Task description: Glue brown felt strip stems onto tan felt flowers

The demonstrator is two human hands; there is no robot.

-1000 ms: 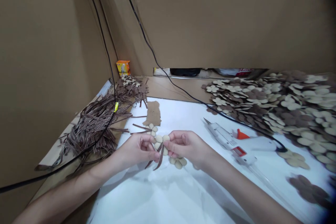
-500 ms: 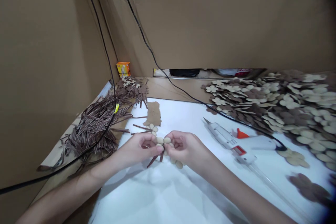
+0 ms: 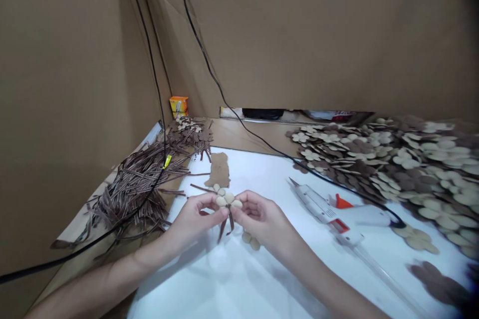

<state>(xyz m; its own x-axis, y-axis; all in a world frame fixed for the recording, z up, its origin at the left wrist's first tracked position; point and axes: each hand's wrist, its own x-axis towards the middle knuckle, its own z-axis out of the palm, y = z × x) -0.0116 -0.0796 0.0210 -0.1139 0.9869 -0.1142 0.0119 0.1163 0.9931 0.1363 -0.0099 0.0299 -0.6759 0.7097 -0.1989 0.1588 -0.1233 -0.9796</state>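
On my feed I've got L hand (image 3: 202, 216) & R hand (image 3: 260, 214) pinching 1 cream flower (image 3: 229, 198) w/ dark ribbon tails (image 3: 222, 231) above white surface (image 3: 202, 279), join unconfirmed, flower pile (image 3: 368, 152) & ribbon pile (image 3: 134, 179) apparently left to do.

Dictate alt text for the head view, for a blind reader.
A person's left hand and right hand pinch a cream flower with brown ribbon ends hanging below it, over a white surface. Ribbon strips are piled at left; a white glue gun and a heap of flower shapes lie at right.
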